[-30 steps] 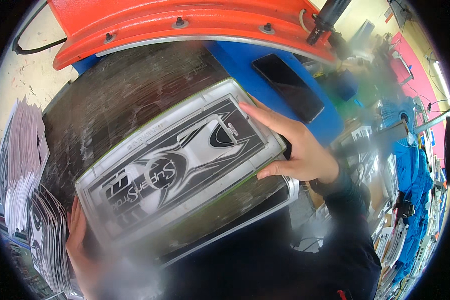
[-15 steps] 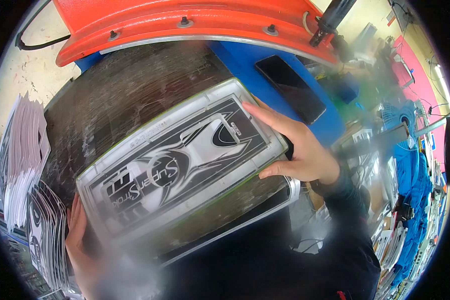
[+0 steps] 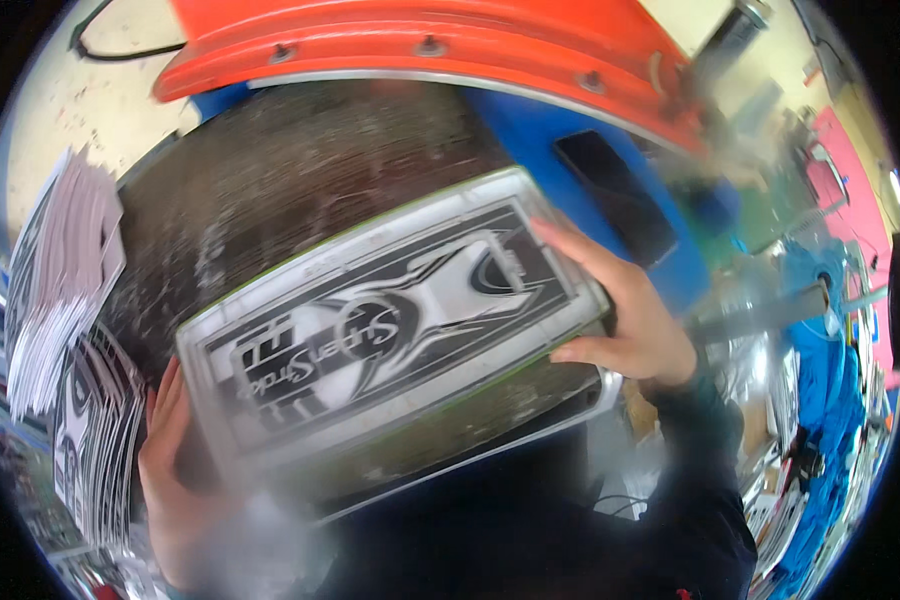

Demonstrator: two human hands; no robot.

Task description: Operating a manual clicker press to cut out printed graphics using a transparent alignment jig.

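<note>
A pale rectangular frame (image 3: 270, 290) with thin green edges lies tilted across the dark, scuffed work surface (image 3: 300, 160). Inside its rim sits a black-and-white printed sheet (image 3: 440, 290), seen through a cloudy patch at its lower left. My right hand (image 3: 625, 315) clasps the frame's right end, forefinger over the top face and thumb against the near edge. At the left end, my left hand (image 3: 170, 450) is closed against the side, its fingertips at the corner. Haze blurs the left wrist and palm.
A curved red machine beam (image 3: 430, 40) with bolts spans the far side. A black phone (image 3: 620, 195) rests on a blue panel (image 3: 510, 120). Stacks of printed sheets (image 3: 65, 280) stand at the left. Blue fabric (image 3: 820, 400) and clutter fill the right.
The whole view has shifted and turned slightly clockwise, so the scene appears further right. Both hands keep their hold on the frame, which shows no clear movement against the surface.
</note>
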